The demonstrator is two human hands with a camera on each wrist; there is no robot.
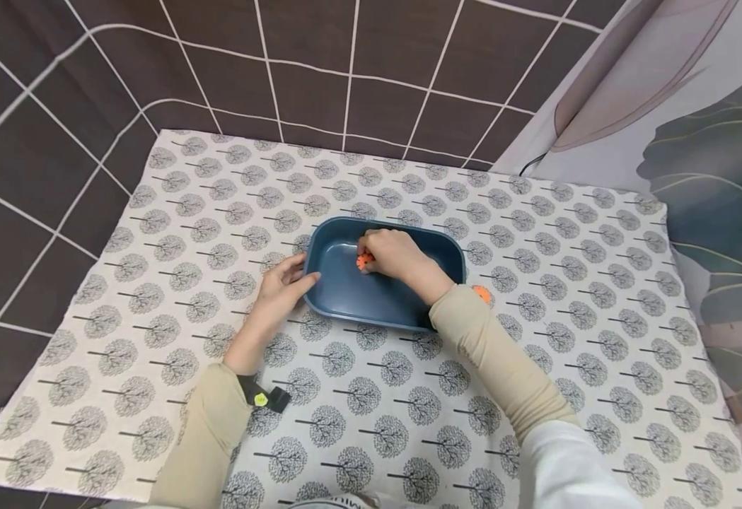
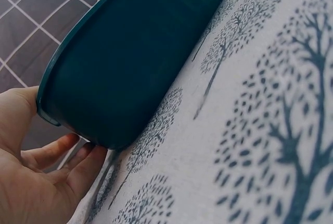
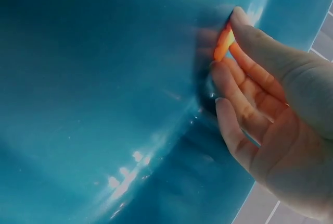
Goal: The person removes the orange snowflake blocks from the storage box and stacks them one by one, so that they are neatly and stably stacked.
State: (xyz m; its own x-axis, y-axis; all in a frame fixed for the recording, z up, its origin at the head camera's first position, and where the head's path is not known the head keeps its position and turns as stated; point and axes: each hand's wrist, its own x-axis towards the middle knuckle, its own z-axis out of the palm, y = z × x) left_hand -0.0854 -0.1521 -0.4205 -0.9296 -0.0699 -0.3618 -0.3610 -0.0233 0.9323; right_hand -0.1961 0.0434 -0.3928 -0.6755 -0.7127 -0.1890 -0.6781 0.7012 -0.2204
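A deep blue plastic basin (image 1: 371, 297), oblong with rounded corners, stands on the cloth. My left hand (image 1: 279, 286) holds its left end, the thumb at the rim and the fingers against the outer wall; the left wrist view shows this hand (image 2: 57, 166) from below the rim. Inside the basin, my right hand (image 1: 399, 256) pinches a small orange toothed disc (image 1: 365, 262). In the right wrist view the disc (image 3: 224, 42) is seen nearly edge-on between thumb and fingers, close to the basin floor. Fingers partly hide it.
Another orange piece (image 1: 482, 294) lies on the cloth just right of the basin, partly hidden by the right sleeve. A white tree-print cloth (image 1: 358, 396) covers the table. Dark grid-patterned curtain (image 1: 307, 63) hangs behind, and a pale patterned curtain (image 1: 714, 212) hangs at the right.
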